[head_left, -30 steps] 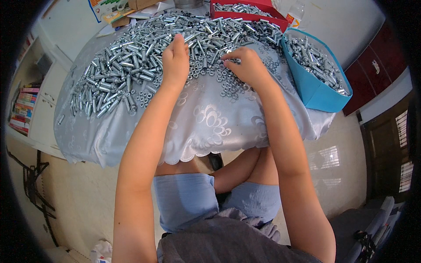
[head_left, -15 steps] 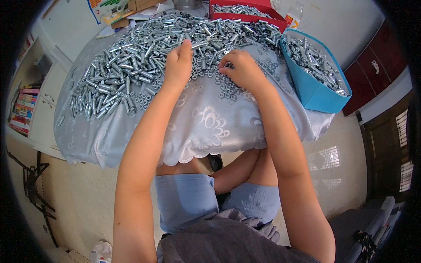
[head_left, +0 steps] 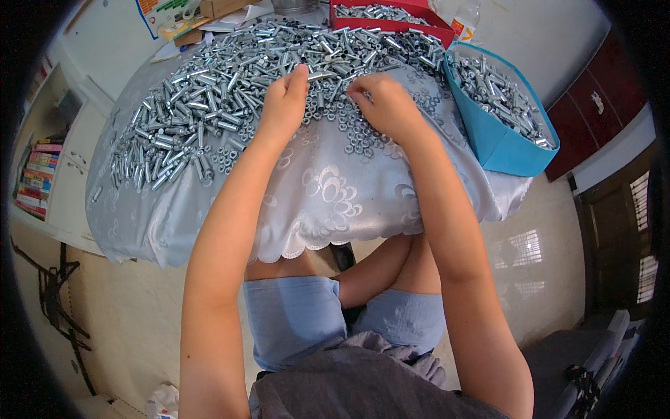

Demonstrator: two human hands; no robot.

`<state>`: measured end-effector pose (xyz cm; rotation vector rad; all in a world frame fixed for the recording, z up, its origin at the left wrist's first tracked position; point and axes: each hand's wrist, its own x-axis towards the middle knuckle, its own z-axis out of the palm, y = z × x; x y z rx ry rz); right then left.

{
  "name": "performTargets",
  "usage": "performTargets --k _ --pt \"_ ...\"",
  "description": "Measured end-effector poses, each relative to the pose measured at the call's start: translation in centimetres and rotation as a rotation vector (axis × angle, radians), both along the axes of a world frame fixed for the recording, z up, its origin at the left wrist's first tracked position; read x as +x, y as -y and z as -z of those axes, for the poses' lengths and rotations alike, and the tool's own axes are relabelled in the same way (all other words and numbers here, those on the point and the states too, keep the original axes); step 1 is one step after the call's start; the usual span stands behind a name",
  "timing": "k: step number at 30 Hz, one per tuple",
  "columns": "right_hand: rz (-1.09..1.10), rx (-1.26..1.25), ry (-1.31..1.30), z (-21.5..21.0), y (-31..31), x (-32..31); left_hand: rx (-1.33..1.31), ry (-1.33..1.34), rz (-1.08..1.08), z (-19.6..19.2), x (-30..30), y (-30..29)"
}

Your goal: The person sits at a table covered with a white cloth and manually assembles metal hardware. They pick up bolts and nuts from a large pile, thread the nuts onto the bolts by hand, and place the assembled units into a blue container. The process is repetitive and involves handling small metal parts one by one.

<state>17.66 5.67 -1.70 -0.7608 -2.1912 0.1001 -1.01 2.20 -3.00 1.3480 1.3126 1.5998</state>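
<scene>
Over the far part of the table spreads a heap of silvery metal expansion bolts (head_left: 195,105). My left hand (head_left: 285,103) is closed in a pinch on a bolt (head_left: 321,75), whose shaft points right toward my other hand. A little right of the bolt's end, my right hand (head_left: 385,103) has its fingers curled together; anything between the fingertips is too small to make out. Loose hex nuts (head_left: 359,136) lie below and around my right hand, and more nuts (head_left: 227,157) lie left of my left forearm.
At the right edge of the table stands a blue fabric bin (head_left: 502,150) filled with bolts. A red box (head_left: 436,29) of bolts sits at the back, beside a clear bottle (head_left: 466,19). A silvery patterned tablecloth (head_left: 328,192) covers the table.
My right hand has risen from among the nuts, its fingertips now level with the bolt's end. My left hand stays in nearly the same place with the bolt.
</scene>
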Motion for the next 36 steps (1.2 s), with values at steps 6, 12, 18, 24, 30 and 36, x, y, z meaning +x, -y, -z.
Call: performTargets --k 6,12,18,24,30,36 --pt "-0.143 -0.264 0.012 -0.5 1.0 -0.6 0.000 -0.011 -0.024 0.3 0.2 -0.1" --pt "-0.101 -0.278 0.119 -0.4 1.1 -0.6 0.005 0.024 0.040 0.2 0.1 -0.1" --pt "-0.095 -0.230 0.145 -0.1 0.9 -0.8 0.004 -0.007 -0.002 0.1 0.2 0.1" --pt "-0.016 -0.262 0.168 -0.3 1.2 -1.1 -0.022 -0.076 -0.025 -0.1 -0.1 0.1" --pt "0.011 -0.079 0.189 1.0 0.6 -1.2 -0.030 -0.119 -0.046 -0.1 0.5 0.2" --pt "-0.015 -0.178 -0.022 0.6 0.4 -1.3 0.009 -0.089 -0.034 0.5 0.6 0.0"
